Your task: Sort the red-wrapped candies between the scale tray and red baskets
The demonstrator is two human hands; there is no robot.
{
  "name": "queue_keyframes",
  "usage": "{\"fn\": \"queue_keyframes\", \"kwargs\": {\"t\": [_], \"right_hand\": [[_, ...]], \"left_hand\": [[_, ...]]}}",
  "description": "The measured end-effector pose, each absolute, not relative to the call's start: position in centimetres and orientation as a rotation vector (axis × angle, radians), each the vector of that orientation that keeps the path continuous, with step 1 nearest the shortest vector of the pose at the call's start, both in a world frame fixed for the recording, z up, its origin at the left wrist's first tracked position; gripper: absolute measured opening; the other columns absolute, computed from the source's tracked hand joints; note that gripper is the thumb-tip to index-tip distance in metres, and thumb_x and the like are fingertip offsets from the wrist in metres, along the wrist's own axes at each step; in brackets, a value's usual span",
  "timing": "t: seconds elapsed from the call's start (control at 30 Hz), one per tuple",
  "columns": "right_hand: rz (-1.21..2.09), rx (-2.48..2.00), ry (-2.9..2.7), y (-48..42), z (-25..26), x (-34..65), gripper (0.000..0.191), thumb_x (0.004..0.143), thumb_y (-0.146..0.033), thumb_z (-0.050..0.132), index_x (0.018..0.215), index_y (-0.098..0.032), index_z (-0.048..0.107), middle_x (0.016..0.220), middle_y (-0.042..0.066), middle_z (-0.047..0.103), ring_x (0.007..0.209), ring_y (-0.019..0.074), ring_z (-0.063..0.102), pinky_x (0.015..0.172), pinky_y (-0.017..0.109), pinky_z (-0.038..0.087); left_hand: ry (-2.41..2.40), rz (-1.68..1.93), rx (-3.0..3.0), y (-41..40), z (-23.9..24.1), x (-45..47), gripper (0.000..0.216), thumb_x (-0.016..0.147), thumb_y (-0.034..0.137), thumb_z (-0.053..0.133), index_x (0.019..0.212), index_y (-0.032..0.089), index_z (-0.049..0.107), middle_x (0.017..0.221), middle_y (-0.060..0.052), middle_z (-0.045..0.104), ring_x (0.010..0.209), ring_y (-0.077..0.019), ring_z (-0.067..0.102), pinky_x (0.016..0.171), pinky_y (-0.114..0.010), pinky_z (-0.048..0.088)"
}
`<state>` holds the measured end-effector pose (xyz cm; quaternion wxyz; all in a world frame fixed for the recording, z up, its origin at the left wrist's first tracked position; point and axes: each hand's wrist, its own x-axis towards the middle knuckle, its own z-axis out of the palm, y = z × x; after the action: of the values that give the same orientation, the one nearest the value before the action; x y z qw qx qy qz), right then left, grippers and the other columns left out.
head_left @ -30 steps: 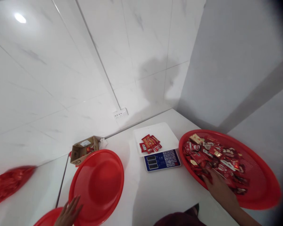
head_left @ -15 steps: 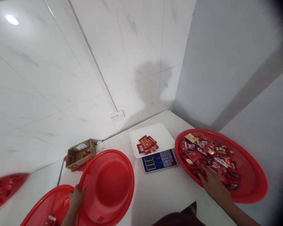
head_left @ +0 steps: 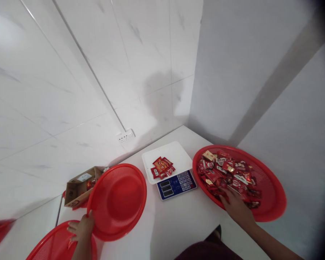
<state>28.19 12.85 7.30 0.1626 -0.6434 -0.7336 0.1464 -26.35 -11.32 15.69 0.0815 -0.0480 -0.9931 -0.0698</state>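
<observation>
My left hand point(head_left: 83, 228) has its fingers spread over a red basket point(head_left: 47, 242) at the lower left, its thumb side against the rim of a second red basket point(head_left: 119, 198). No packets show in that second basket. At the right, my right hand point(head_left: 237, 207) reaches over the near rim of a wide red basket point(head_left: 273, 196) holding many small wrapped packets point(head_left: 233, 177). A red packet point(head_left: 224, 196) shows between its thumb and fingers; the fingertips are partly hidden. Several red packets point(head_left: 162, 167) lie on the white pan of a digital scale point(head_left: 176, 185).
A cardboard box point(head_left: 82, 186) with red packets inside stands behind the middle basket, near the wall. A power socket point(head_left: 126, 136) is on the tiled wall. Something red point(head_left: 0, 231) lies at the far left. The white table point(head_left: 176, 218) ends at the grey wall.
The view has turned right, so things sit further left. My left hand has loosened from the basket rim and spread its fingers; that basket has settled. My right hand stays among the packets.
</observation>
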Motion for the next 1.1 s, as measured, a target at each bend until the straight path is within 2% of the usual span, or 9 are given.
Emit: {"fn": "queue_keyframes", "kwargs": {"t": [0.07, 0.17, 0.23, 0.3, 0.43, 0.53, 0.67, 0.9, 1.1], "right_hand": [[0.402, -1.816, -2.100, 12.9, 7.1, 28.3, 0.039, 0.081, -0.037, 0.036, 0.111, -0.020, 0.053, 0.123, 0.011, 0.049, 0.114, 0.0257, 0.048, 0.094, 0.042, 0.041], [0.414, -1.801, -2.107, 12.9, 7.0, 28.2, 0.038, 0.081, -0.036, 0.036, 0.110, -0.019, 0.053, 0.123, 0.012, 0.050, 0.115, 0.0257, 0.047, 0.094, 0.042, 0.041], [0.423, -1.809, -2.101, 12.8, 7.0, 28.1, 0.039, 0.082, -0.037, 0.034, 0.111, -0.018, 0.052, 0.124, 0.013, 0.049, 0.116, 0.0261, 0.046, 0.093, 0.043, 0.042], [0.430, -1.828, -2.093, 12.8, 7.2, 28.1, 0.039, 0.082, -0.037, 0.034, 0.112, -0.019, 0.052, 0.125, 0.012, 0.049, 0.115, 0.0261, 0.047, 0.092, 0.044, 0.042], [0.452, -1.807, -2.136, 13.0, 7.2, 28.4, 0.037, 0.081, -0.035, 0.037, 0.111, -0.021, 0.053, 0.123, 0.010, 0.051, 0.115, 0.0253, 0.047, 0.094, 0.042, 0.041], [0.450, -1.778, -2.158, 13.2, 7.1, 28.6, 0.037, 0.080, -0.035, 0.038, 0.109, -0.020, 0.055, 0.123, 0.010, 0.051, 0.115, 0.0241, 0.048, 0.096, 0.038, 0.040], [0.456, -1.855, -2.132, 12.9, 7.4, 28.3, 0.038, 0.083, -0.036, 0.032, 0.110, -0.019, 0.054, 0.127, 0.009, 0.048, 0.114, 0.0230, 0.049, 0.093, 0.037, 0.043], [0.517, -1.917, -2.126, 12.5, 8.2, 27.8, 0.043, 0.084, -0.037, 0.028, 0.114, -0.018, 0.052, 0.130, 0.010, 0.045, 0.114, 0.0249, 0.050, 0.088, 0.040, 0.046], [0.546, -1.866, -2.142, 12.9, 7.8, 28.1, 0.040, 0.083, -0.035, 0.032, 0.113, -0.020, 0.053, 0.128, 0.009, 0.049, 0.114, 0.0236, 0.050, 0.091, 0.039, 0.044]], "left_hand": [[-3.008, -0.347, -0.226, -9.7, 16.4, -24.5, 0.057, 0.077, 0.054, 0.034, 0.106, 0.011, 0.056, 0.140, -0.027, 0.027, 0.127, -0.0471, 0.024, 0.087, -0.069, 0.030], [-2.926, -0.467, -0.662, -5.9, 17.3, -20.9, 0.056, 0.083, 0.046, 0.033, 0.123, 0.008, 0.044, 0.146, -0.025, 0.011, 0.134, -0.0382, 0.008, 0.101, -0.059, 0.019], [-2.857, -0.545, -1.023, -2.7, 17.5, -17.9, 0.051, 0.085, 0.040, 0.033, 0.124, 0.009, 0.042, 0.146, -0.022, 0.015, 0.135, -0.0345, 0.005, 0.105, -0.056, 0.014], [-2.824, -0.575, -1.310, 0.8, 17.3, -14.7, 0.048, 0.084, 0.039, 0.039, 0.124, 0.013, 0.044, 0.144, -0.016, 0.028, 0.135, -0.0286, 0.014, 0.107, -0.046, 0.019], [-2.813, -0.607, -1.687, 7.2, 16.0, -8.8, 0.059, 0.080, 0.046, 0.047, 0.129, 0.014, 0.038, 0.141, -0.013, 0.034, 0.131, -0.0213, 0.027, 0.105, -0.031, 0.028], [-2.873, -0.599, -1.733, 10.5, 15.3, -5.7, 0.073, 0.074, 0.046, 0.054, 0.133, 0.011, 0.028, 0.141, -0.018, 0.031, 0.129, -0.0251, 0.032, 0.101, -0.032, 0.032], [-2.948, -0.526, -1.724, 12.4, 15.2, -4.2, 0.075, 0.069, 0.032, 0.061, 0.133, 0.013, 0.027, 0.130, -0.018, 0.044, 0.120, -0.0291, 0.040, 0.093, -0.037, 0.036], [-2.968, -0.511, -1.727, 12.5, 15.6, -5.0, 0.055, 0.070, 0.003, 0.044, 0.122, 0.020, 0.041, 0.113, -0.010, 0.054, 0.105, -0.0228, 0.048, 0.081, -0.030, 0.040], [-2.926, -0.652, -1.721, 11.8, 15.1, -5.8, 0.043, 0.068, -0.002, 0.043, 0.103, 0.022, 0.052, 0.103, -0.007, 0.055, 0.097, -0.0186, 0.051, 0.077, -0.026, 0.041]]}}
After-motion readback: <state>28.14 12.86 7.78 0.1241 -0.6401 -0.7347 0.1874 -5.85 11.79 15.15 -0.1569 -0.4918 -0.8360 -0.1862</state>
